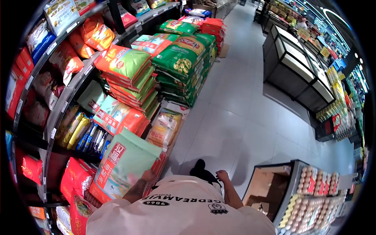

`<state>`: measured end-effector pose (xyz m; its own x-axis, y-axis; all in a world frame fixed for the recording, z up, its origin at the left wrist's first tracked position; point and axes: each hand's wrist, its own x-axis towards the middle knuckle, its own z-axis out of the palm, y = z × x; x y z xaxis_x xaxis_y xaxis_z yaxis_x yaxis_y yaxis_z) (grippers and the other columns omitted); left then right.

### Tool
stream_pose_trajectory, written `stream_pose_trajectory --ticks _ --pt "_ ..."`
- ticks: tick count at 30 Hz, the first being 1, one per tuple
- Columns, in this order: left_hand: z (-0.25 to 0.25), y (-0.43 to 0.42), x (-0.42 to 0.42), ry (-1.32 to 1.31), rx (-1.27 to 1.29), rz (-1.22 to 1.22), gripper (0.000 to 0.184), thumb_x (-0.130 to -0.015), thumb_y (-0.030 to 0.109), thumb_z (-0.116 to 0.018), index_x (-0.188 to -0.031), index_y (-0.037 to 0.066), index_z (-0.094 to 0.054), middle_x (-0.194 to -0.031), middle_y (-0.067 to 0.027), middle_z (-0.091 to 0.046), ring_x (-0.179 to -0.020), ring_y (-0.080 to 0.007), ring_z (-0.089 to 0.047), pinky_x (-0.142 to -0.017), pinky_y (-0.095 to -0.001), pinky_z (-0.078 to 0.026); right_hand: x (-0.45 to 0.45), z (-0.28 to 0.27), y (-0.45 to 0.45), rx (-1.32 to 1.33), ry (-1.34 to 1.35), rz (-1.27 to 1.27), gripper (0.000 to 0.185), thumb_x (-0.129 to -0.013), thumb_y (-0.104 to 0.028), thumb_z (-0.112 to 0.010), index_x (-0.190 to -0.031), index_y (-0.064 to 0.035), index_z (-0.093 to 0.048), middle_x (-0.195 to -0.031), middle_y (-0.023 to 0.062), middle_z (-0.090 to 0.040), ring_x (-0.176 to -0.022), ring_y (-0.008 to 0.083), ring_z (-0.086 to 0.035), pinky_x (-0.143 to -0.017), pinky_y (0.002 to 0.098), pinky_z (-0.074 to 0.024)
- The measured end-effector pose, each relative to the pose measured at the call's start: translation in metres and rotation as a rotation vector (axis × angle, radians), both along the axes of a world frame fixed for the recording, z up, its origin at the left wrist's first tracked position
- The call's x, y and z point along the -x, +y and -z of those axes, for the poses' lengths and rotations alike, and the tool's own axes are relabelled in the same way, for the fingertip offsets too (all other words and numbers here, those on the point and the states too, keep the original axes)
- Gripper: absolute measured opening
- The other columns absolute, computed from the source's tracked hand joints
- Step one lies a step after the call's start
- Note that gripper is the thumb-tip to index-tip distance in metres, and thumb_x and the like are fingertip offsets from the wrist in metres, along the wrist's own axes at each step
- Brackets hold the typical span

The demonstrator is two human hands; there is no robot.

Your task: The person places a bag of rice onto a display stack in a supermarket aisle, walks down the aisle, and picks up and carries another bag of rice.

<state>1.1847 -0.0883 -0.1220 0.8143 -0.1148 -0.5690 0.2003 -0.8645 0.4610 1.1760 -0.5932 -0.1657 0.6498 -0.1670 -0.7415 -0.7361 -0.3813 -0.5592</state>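
Note:
My left hand (148,175) hangs low at the right side of a large pale green and orange rice bag (124,164). It overlaps the bag's edge in view; contact cannot be made out, and its fingers are too small to read. On the other side of my body, my right hand (222,176) is held over the floor with its fingers curled in, and nothing shows in it. Behind the green and orange bag lie a similar orange rice bag (124,114) and a yellow and orange bag (164,125).
Shelves (50,117) with packaged goods line the left. Stacked green rice bags (184,55) stand ahead beside the grey tiled floor (219,125). A dark display counter (290,70) is at the right. Trays of eggs (313,199) and an open wooden cabinet (266,186) are close by.

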Motion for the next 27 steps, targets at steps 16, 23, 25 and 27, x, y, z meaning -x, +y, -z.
stream_pose_trajectory --ticks 16,23,25,27 --pt "0.011 -0.126 -0.286 0.017 0.109 -0.045 0.03 -0.075 0.03 -0.058 -0.084 0.003 -0.065 -0.077 -0.0164 -0.064 -0.074 -0.028 -0.063 -0.069 -0.0355 -0.049 -0.3 -0.017 -0.171 0.091 -0.136 0.136 0.023 -0.076 -0.021 -0.055 -0.085 -0.0005 -0.061 -0.068 0.0106 -0.062 -0.051 0.0185 -0.059 -0.043 0.0287 -0.0463" --pt "0.014 -0.183 -0.525 -0.276 0.146 0.205 0.019 -0.072 0.021 -0.056 -0.077 0.004 -0.065 -0.075 -0.0141 -0.064 -0.071 -0.0314 -0.061 -0.067 -0.0383 -0.049 -0.296 -0.009 -0.162 0.069 0.225 0.256 0.023 -0.078 -0.023 -0.055 -0.08 -0.0007 -0.06 -0.068 0.0101 -0.063 -0.051 0.0196 -0.061 -0.043 0.0319 -0.0489" --pt "-0.023 -0.214 -0.607 -0.232 0.225 0.09 0.016 -0.073 0.016 -0.055 -0.079 0.004 -0.062 -0.079 -0.0154 -0.061 -0.076 -0.0344 -0.058 -0.07 -0.0404 -0.047 -0.313 -0.015 -0.156 0.07 0.276 0.297 0.024 -0.078 -0.024 -0.054 -0.08 -0.0006 -0.06 -0.069 0.0103 -0.063 -0.05 0.0202 -0.061 -0.043 0.0325 -0.0493" --pt "-0.03 -0.23 -0.688 -0.645 0.244 0.241 0.017 -0.075 0.014 -0.055 -0.087 0.004 -0.059 -0.087 -0.0167 -0.058 -0.084 -0.0345 -0.055 -0.075 -0.0399 -0.045 -0.337 0.0 -0.165 0.076 0.242 0.291 0.024 -0.079 -0.024 -0.053 -0.08 -0.0006 -0.06 -0.069 0.0105 -0.063 -0.05 0.0202 -0.061 -0.043 0.0324 -0.0494"
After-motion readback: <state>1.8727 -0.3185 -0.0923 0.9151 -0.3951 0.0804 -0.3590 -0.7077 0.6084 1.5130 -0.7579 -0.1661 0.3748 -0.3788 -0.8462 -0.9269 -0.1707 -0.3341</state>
